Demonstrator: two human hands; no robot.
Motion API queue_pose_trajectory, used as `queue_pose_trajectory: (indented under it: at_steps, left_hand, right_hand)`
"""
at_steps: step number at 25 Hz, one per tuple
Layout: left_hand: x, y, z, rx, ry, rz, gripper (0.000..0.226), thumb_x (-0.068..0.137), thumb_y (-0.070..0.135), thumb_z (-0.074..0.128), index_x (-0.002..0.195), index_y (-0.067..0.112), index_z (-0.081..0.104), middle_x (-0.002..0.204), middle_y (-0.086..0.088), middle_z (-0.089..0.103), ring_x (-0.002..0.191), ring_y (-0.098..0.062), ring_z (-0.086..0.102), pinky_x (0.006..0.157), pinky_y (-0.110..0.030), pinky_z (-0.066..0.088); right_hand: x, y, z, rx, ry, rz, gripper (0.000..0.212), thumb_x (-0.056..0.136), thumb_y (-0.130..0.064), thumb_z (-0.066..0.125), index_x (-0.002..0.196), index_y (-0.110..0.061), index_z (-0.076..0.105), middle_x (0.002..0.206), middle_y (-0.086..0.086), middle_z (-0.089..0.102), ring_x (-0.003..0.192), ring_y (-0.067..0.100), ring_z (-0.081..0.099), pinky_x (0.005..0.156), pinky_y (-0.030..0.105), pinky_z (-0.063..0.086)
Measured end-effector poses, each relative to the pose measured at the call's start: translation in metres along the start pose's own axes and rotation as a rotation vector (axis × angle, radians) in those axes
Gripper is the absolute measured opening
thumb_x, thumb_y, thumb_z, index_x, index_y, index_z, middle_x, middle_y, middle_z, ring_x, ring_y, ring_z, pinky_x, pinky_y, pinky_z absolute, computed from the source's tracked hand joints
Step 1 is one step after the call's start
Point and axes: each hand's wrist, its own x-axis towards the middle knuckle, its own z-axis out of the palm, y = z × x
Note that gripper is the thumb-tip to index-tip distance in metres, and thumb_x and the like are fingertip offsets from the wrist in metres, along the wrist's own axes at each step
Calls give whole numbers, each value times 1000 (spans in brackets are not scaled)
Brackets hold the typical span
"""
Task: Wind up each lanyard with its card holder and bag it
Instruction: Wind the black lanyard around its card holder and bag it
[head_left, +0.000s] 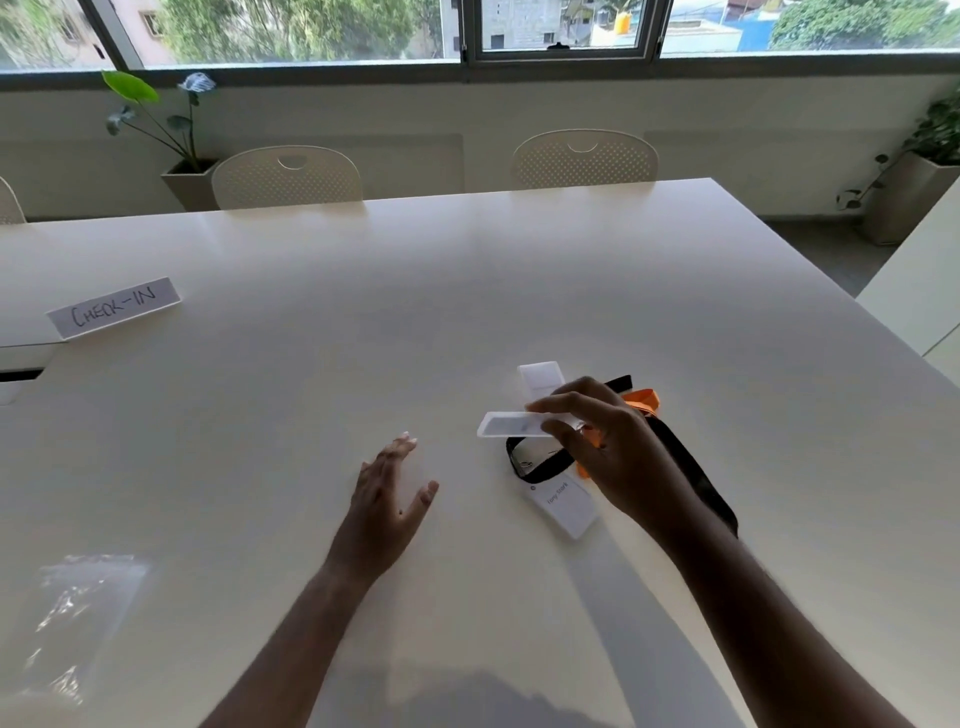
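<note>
— What is held in the right hand (597, 441)?

— A clear card holder (511, 425) is pinched between its thumb and fingers and kept lifted just above the white worktop (467, 291), tilted nearly flat. An orange lanyard (641, 402) is seen behind the fingers; whether it is clipped to that holder cannot be told.

— And the left hand (389, 488)?

— Nothing is held by it. Its fingers are spread and relaxed, palm turned inward, close over the worktop beside the pile.

— What is left lying on the worktop?

— A black lanyard (691, 467) is looped under the right wrist, and a second holder (563, 506), with a card marked "Tony Stark", is laid flat at its near end. A third holder (541, 378) is seen just beyond the lifted one, partly covered by it.

— Where are the bags?

— Clear plastic bags (78, 613) are laid at the near left corner, well apart from the lanyards.

— Anything else in view?

— A folded "CHECK-IN" sign (114, 307) is stood at the far left. Two white chairs (287, 177) are tucked in at the far edge, with potted plants (171, 130) set under the window (561, 31).
</note>
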Motion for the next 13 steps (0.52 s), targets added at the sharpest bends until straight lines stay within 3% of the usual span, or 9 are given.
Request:
queue_pose_trajectory:
  at_steps: [3, 5, 9, 13]
  left_hand:
    - [-6, 28, -21, -343, -125, -13, 62, 98, 53, 63, 153, 35, 39, 153, 25, 49, 144, 2, 44, 117, -23, 40]
    - [-12, 46, -33, -424, -121, 16, 54, 97, 57, 64, 144, 41, 46, 140, 30, 56, 133, 4, 55, 104, -13, 48]
    - [-22, 61, -50, -409, 39, 4, 15, 98, 40, 70, 110, 31, 72, 102, 17, 76, 96, -8, 73, 71, -16, 55]
    - [-33, 55, -58, -524, 84, -115, 12, 95, 29, 75, 107, 32, 77, 97, 17, 80, 89, -7, 75, 74, -15, 57]
  right_hand:
    - [2, -14, 16, 13, -89, -26, 27, 101, -13, 69, 123, -26, 77, 115, -11, 65, 112, 6, 63, 94, 12, 46]
    - [5, -19, 27, 7, -156, -25, 27, 101, -13, 70, 123, -28, 76, 116, -10, 65, 111, 7, 64, 95, 17, 51]
    - [7, -25, 50, 127, -245, 22, 26, 101, -15, 70, 122, -29, 74, 117, -11, 64, 109, 3, 64, 83, 13, 56]
    - [-2, -26, 74, 221, -144, 189, 43, 98, -32, 75, 137, -36, 57, 121, -24, 63, 113, -12, 63, 95, 20, 58]
